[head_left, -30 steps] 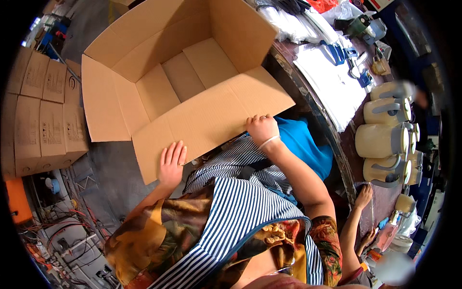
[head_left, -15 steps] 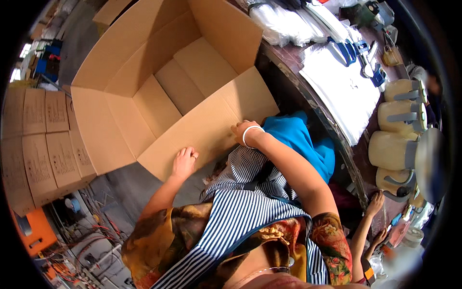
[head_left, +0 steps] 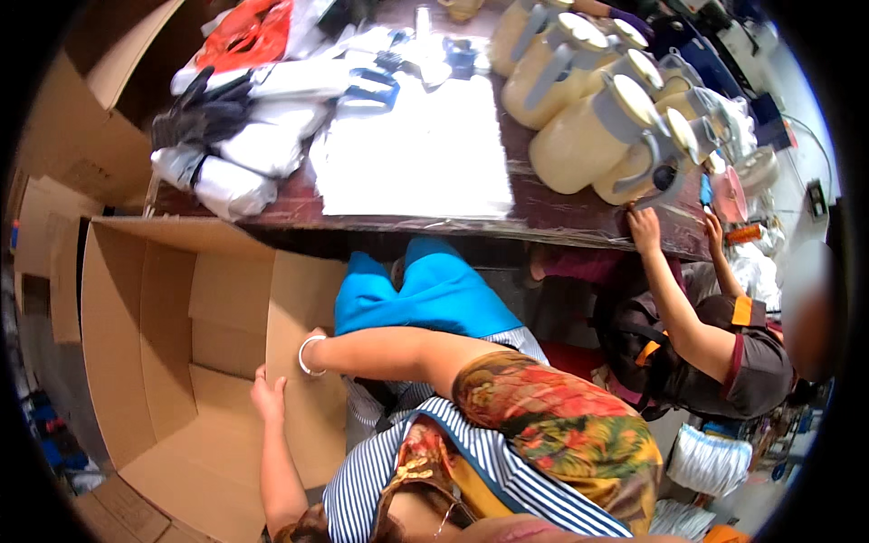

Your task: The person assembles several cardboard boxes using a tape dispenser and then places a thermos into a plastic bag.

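A large brown cardboard box (head_left: 163, 434) stands at my left with its top flaps spread, and nothing shows inside. My left hand (head_left: 268, 398) grips the box at the fold between its near wall and flap, thumb apart from the fingers. Beside it, my right hand (head_left: 315, 351), with a white bangle at the wrist, touches the same flap; its fingers are mostly hidden. Blue cloth (head_left: 416, 294) covers my knees, close to the flap's far end.
Along the dark red table (head_left: 561, 217) lie a stack of white sheets (head_left: 416, 163), wrapped white bundles (head_left: 222, 185) and black gloves (head_left: 204, 113). Several cream jugs (head_left: 584, 145) crowd its right part. A co-worker (head_left: 715, 344) sits at the right, hands at the table edge.
My view has swung to the right, so the box now appears at the left and more of the table shows. Both hands have stayed at the box flap, closer together.
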Demonstrator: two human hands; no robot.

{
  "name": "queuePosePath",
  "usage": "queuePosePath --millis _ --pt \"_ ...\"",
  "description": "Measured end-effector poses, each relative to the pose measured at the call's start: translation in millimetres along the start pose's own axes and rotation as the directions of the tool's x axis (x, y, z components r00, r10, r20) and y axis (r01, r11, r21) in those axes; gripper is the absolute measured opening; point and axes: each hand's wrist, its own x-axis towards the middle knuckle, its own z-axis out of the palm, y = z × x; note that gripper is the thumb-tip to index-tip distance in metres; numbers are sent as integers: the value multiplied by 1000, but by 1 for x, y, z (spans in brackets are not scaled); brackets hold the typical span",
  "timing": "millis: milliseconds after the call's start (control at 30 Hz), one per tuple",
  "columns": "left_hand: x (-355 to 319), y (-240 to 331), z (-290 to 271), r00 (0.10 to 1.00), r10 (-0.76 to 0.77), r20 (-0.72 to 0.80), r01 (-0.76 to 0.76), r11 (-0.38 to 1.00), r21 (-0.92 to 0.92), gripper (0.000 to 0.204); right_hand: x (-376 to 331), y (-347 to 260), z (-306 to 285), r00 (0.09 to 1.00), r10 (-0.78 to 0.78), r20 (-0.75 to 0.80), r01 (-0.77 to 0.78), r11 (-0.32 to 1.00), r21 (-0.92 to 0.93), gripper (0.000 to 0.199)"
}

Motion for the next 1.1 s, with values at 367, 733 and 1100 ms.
queuePosePath --millis 367,733,1100 --pt "-1 -2 -14 999 -5 -39 10 991 136 59 -174 21 -14 332 -371 -867 587 801 -117 21" --pt "-51 47 18 987 2 -159 56 931 360 65 -484 216 60 -823 245 -512 -37 877 480 38" --pt "-29 199 3 780 603 -168 -485 752 447 52 -493 284 73 -741 636 -218 477 726 495 39"
